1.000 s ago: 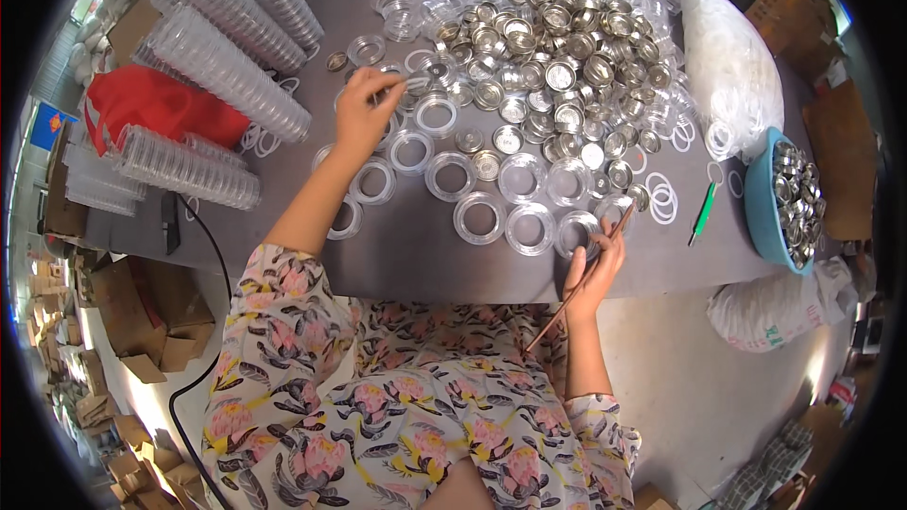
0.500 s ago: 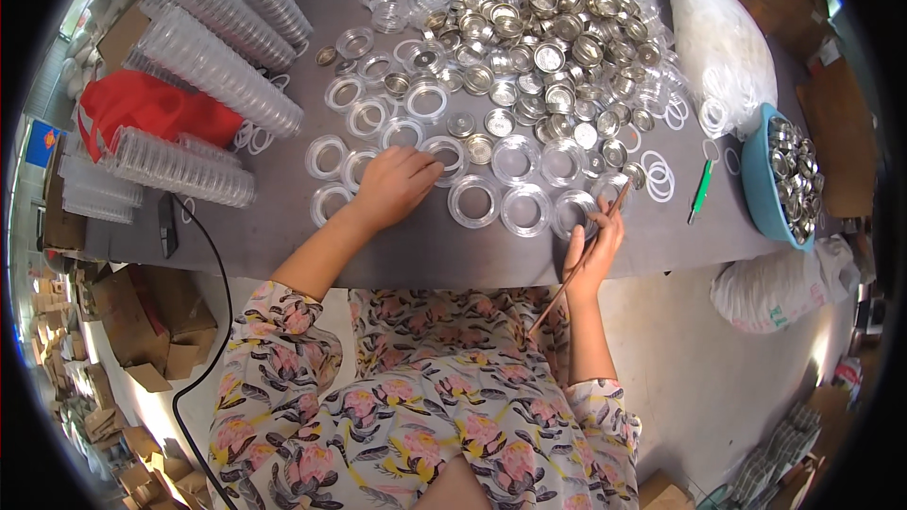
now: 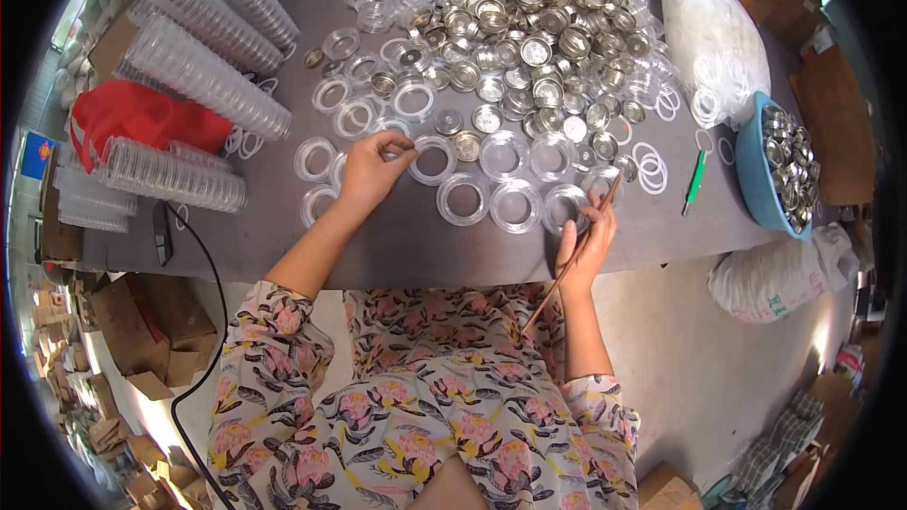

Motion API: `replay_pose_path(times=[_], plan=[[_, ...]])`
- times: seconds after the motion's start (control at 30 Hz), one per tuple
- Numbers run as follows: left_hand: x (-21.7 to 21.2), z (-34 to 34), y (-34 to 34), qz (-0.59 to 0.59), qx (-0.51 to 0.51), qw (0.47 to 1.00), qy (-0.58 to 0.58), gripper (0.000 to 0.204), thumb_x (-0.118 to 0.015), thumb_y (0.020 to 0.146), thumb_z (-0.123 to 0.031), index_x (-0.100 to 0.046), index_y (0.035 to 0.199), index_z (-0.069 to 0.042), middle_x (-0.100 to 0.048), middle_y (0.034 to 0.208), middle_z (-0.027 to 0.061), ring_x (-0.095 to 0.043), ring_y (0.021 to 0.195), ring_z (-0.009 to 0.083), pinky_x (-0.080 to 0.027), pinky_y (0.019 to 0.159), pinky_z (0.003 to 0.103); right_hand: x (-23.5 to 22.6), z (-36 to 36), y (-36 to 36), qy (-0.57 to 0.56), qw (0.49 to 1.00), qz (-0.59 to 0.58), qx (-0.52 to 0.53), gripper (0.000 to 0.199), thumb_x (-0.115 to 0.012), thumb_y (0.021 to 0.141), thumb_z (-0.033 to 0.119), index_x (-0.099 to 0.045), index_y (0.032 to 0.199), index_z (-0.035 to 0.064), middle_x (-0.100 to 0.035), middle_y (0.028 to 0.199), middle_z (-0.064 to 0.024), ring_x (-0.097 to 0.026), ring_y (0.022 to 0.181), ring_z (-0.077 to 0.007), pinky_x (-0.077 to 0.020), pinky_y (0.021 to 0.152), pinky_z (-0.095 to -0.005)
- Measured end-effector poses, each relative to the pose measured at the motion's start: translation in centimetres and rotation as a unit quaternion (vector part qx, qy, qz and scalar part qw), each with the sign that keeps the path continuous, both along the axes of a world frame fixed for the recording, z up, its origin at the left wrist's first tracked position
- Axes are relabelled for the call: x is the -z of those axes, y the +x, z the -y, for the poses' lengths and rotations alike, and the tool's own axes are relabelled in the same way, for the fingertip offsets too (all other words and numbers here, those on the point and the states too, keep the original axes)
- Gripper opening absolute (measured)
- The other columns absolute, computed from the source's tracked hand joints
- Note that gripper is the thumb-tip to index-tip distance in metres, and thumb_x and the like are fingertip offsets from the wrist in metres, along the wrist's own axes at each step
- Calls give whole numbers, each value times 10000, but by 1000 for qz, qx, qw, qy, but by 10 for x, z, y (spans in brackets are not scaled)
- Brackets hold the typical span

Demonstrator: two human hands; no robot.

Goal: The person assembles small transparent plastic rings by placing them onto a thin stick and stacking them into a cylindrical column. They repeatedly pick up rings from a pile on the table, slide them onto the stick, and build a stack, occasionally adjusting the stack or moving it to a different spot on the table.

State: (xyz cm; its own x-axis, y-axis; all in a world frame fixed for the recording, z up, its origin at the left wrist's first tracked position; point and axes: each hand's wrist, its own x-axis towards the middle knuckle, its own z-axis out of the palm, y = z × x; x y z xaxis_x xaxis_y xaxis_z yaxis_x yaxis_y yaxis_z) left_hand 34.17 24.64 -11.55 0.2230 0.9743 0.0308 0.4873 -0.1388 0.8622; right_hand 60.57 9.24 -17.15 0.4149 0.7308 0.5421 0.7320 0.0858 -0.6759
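Note:
My left hand (image 3: 374,170) is curled in a pinch, its fingertips just left of a clear round plastic case (image 3: 434,161). Anything between those fingertips is too small to make out. In my right hand (image 3: 590,247) is a thin brown stick (image 3: 570,266), slanting from my lap up past the fingers. Its upper end rests over the clear cases at the right of the group, near a clear case (image 3: 565,210) beside the hand. More clear round cases (image 3: 516,206) lie flat in loose rows between the two hands. Small silver metal cups (image 3: 468,144) lie just behind them.
A heap of silver metal cups (image 3: 537,52) covers the back middle. Stacked clear cases (image 3: 203,76) and a red cloth (image 3: 142,123) stand at left. On the right are a white bag (image 3: 713,33), white rings (image 3: 649,168), a green-handled tool (image 3: 696,179) and a blue basin (image 3: 753,170) of cups.
My left hand has drawn back slightly left from the clear case, its fingers now curled into a pinch. My right hand still holds the stick in nearly the same place. The view has shifted slightly.

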Motion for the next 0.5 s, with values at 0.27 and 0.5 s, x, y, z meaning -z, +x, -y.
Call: replay_pose_path(times=[0.27, 0.5], plan=[[-11, 9, 5, -204, 222, 909, 289, 102, -683, 743, -134, -654, 822, -76, -585, 843, 62, -563, 782, 249, -445, 688, 341, -3, 0, 0, -9, 1000, -15, -2, 226, -560, 824, 172, -487, 982, 29, -522, 1207, -219, -362, 1200, -408, -248, 1014, -487], [-13, -72, 47, -195, 175, 898, 354, 99, -614, 771, -123, -635, 836, -51, -588, 863, 97, -545, 879, 288, -432, 767, 392, -4, 0, 1, -5, 1000, -13, -3, 234, -562, 812, 175, -487, 975, 25, -521, 1201, -225, -374, 1186, -404, -248, 1011, -489]])
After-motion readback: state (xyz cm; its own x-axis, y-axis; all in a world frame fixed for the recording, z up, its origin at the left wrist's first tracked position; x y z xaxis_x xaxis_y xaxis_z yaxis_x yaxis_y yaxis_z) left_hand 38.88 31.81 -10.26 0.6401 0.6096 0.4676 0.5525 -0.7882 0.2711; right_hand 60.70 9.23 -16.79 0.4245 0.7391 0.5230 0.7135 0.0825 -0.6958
